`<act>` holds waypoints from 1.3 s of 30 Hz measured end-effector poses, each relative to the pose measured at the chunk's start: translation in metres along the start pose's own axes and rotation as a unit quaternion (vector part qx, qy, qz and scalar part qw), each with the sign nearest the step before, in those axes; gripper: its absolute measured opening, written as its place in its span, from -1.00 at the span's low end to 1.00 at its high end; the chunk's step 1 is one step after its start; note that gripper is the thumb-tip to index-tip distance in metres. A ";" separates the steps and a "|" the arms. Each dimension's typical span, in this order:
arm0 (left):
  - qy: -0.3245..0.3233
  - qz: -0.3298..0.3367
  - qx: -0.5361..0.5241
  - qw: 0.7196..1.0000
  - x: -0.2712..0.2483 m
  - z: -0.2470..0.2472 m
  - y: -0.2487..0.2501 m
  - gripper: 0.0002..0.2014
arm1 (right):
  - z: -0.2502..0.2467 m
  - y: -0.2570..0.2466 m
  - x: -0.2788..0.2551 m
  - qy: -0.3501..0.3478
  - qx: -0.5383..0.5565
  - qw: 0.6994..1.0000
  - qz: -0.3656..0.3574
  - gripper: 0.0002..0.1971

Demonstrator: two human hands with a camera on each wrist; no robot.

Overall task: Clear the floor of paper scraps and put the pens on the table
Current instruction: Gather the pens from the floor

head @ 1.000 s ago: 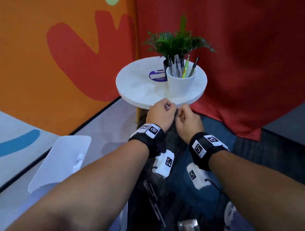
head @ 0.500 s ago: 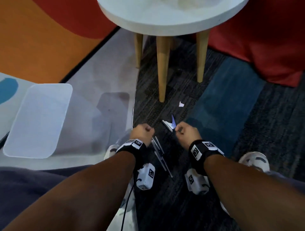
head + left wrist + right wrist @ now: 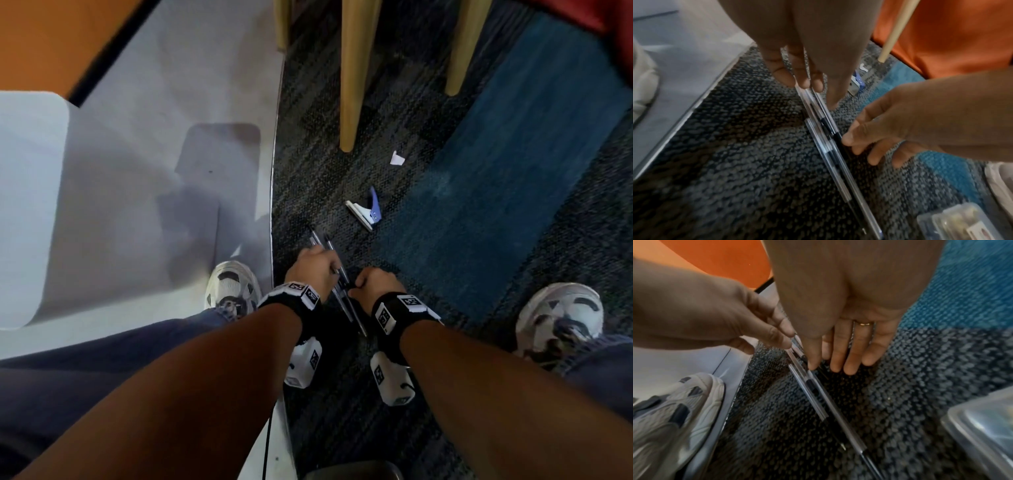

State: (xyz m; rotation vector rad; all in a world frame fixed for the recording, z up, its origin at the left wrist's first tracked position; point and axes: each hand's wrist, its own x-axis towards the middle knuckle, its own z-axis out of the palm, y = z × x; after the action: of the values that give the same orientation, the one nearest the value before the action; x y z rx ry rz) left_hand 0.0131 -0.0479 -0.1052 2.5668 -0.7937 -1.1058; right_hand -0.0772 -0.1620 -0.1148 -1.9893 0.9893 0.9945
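Several clear-barrelled pens lie in a bundle on the dark carpet between my feet. My left hand pinches their far end between fingertips and thumb. My right hand reaches down beside it, its thumb touching the pens while its nearly straight fingers point at the carpet. Beyond the hands a blue-and-white paper scrap and a small white scrap lie on the carpet. The table top is out of view.
Wooden table legs stand on the carpet just past the scraps. My white shoes flank the hands. A pale hard floor borders the carpet on the left. A clear plastic box sits close behind the pens.
The view has dropped from the table top to the floor. Both hands have come down from the table's edge to the pens, and the left now pinches them.
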 end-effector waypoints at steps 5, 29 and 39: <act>-0.063 0.049 0.084 0.993 0.013 0.004 0.002 -0.72 | 0.004 -0.004 0.008 -0.001 -0.052 0.999 -0.002 -0.72; -0.080 0.151 0.211 0.962 0.025 -0.014 0.024 -0.83 | -0.043 0.035 -0.013 0.255 0.150 0.947 -0.128 -0.82; 0.072 0.136 0.048 0.987 -0.011 -0.115 0.090 -0.81 | -0.143 0.007 -0.074 0.357 0.183 0.895 -0.195 -0.83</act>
State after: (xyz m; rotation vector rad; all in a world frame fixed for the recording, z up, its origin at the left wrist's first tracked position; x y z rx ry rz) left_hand 0.0561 -0.1162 0.0177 2.4834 -1.1436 -0.8084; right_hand -0.0678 -0.2593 0.0133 -2.1193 0.9808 -0.1720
